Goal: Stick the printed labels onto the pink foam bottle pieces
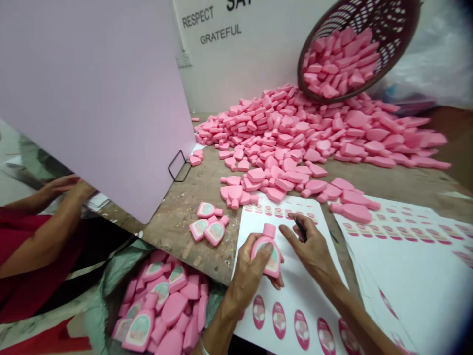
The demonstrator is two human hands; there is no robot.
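A small pink bottle [274, 260] with an arched green and white label is held upright by my left hand [247, 266], the thumb lying across the label. Close to its right side, my right hand [314, 251] grips a slim black tool [301, 229]; its exact kind is hard to make out. Beneath both hands lies a white sticker sheet [295, 291], with oval pink stickers along its near edge and smaller labels at the far end. To the left, 3 labelled pink bottles [215, 230] rest on the worn table [177, 217].
Loose pink bottles form a large heap [288, 133], spilling from a tipped brown basket [402, 29]. More sticker sheets [410, 271] lie at right. A sack [107, 291] of pink bottles sits below the table edge. Behind a pale panel [111, 108], another person's arms [55, 217] show.
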